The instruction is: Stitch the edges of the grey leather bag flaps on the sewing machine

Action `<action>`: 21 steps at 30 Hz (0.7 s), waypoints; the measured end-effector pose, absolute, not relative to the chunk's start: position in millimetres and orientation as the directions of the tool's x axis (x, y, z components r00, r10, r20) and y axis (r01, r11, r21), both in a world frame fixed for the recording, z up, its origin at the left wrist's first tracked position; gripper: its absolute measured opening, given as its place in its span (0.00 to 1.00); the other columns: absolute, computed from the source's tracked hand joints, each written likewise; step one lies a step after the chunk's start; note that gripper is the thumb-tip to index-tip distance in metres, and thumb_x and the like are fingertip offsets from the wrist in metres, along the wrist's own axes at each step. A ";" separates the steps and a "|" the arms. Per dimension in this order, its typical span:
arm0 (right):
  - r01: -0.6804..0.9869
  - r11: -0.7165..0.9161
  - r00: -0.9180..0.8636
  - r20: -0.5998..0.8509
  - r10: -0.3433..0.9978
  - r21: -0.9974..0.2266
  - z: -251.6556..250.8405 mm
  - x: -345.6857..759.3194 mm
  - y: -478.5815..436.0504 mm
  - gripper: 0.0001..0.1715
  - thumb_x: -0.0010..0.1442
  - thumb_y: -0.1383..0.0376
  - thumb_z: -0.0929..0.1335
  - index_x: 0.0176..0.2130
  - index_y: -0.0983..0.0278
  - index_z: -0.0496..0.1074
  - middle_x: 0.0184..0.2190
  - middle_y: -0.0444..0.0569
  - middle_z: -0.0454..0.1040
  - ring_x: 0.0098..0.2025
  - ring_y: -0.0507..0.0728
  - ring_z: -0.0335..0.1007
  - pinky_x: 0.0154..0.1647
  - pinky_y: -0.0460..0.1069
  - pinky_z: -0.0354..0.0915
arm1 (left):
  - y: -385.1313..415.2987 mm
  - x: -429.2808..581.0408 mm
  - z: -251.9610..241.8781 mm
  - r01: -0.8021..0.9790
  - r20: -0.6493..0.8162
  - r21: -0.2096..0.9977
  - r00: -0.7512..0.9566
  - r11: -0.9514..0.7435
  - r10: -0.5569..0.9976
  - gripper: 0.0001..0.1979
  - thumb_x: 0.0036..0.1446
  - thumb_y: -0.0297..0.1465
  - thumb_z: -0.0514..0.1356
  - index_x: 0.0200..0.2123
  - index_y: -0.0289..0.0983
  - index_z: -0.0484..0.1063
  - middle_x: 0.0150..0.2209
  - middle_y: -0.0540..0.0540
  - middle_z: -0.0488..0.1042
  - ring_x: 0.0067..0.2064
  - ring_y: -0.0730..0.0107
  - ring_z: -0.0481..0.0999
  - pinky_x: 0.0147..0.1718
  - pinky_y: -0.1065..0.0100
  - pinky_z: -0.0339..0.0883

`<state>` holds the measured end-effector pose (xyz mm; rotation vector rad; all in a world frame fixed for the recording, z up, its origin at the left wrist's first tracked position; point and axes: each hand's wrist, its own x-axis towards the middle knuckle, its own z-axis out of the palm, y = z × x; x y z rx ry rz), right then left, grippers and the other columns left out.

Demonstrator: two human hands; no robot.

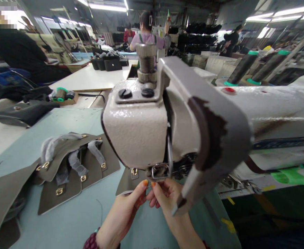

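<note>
The left hand [130, 205] and the right hand [169, 197] are sitting close together just below the head of the industrial sewing machine [136, 135], near its presser-foot area [159, 172]. In my judgement, the person is doing some fine fingertip work there, maybe with thread, and the next move is calling for steady fingers and a careful eye. Both thumbs are bending toward curled fingers, as in a pinch, but I cannot tell whether either hand is gripping something thin or only closing on itself. The grey bag panel [124, 181] with a gold-coloured clasp [134, 172] is lying on the pale blue-green worktop [81, 226], beyond the left hand and partly behind the machine head; whether its hidden edge is touching the fingers, I cannot tell.
</note>
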<state>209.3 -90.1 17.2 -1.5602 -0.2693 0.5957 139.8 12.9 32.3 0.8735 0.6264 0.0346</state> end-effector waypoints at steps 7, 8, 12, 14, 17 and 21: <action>-0.157 -0.106 0.826 -0.189 0.531 -0.982 20.5 213.0 -87.4 0.24 0.61 0.52 0.65 0.25 0.68 0.71 0.19 0.50 0.76 0.16 0.49 0.69 0.16 0.40 0.60 | 26.5 146.4 23.8 0.255 -0.518 0.770 0.786 0.585 0.339 0.18 0.50 0.41 0.65 0.18 0.32 0.71 0.20 0.49 0.67 0.27 0.71 0.64 0.30 0.69 0.60; -0.169 -0.087 0.825 -0.189 0.532 -0.982 20.2 212.3 -87.9 0.24 0.61 0.51 0.65 0.26 0.68 0.71 0.20 0.50 0.76 0.16 0.49 0.69 0.16 0.40 0.60 | 28.8 146.9 21.3 0.263 -0.527 0.775 0.771 0.574 0.358 0.19 0.49 0.41 0.66 0.18 0.33 0.70 0.19 0.50 0.66 0.25 0.72 0.62 0.28 0.70 0.59; -0.206 -0.028 0.829 -0.190 0.527 -0.978 18.5 207.4 -91.4 0.24 0.61 0.50 0.65 0.30 0.68 0.71 0.20 0.49 0.75 0.16 0.48 0.68 0.14 0.39 0.59 | 35.5 149.7 16.2 0.261 -0.502 0.807 0.777 0.531 0.381 0.22 0.48 0.42 0.66 0.14 0.34 0.65 0.17 0.54 0.60 0.23 0.75 0.56 0.25 0.70 0.53; -0.222 -0.007 0.827 -0.192 0.529 -0.975 18.5 204.6 -93.7 0.23 0.60 0.50 0.66 0.32 0.68 0.70 0.22 0.49 0.76 0.16 0.48 0.69 0.15 0.39 0.59 | 37.3 151.5 16.1 0.245 -0.480 0.822 0.784 0.514 0.394 0.22 0.49 0.41 0.66 0.14 0.35 0.64 0.17 0.54 0.58 0.23 0.76 0.55 0.25 0.70 0.53; -0.252 0.016 0.814 -0.203 0.544 -0.967 19.2 201.5 -96.4 0.21 0.60 0.51 0.67 0.37 0.69 0.70 0.24 0.49 0.76 0.18 0.48 0.69 0.16 0.39 0.61 | 38.3 153.5 15.8 0.236 -0.460 0.838 0.790 0.491 0.405 0.21 0.50 0.42 0.65 0.15 0.34 0.66 0.18 0.53 0.60 0.24 0.75 0.56 0.26 0.70 0.54; -0.302 0.041 0.791 -0.226 0.569 -0.952 17.4 198.8 -97.6 0.22 0.60 0.51 0.67 0.39 0.69 0.70 0.23 0.48 0.76 0.18 0.48 0.69 0.16 0.39 0.60 | 36.7 154.8 16.1 0.227 -0.456 0.847 0.777 0.481 0.435 0.21 0.50 0.43 0.64 0.16 0.35 0.66 0.18 0.54 0.58 0.24 0.75 0.56 0.25 0.70 0.54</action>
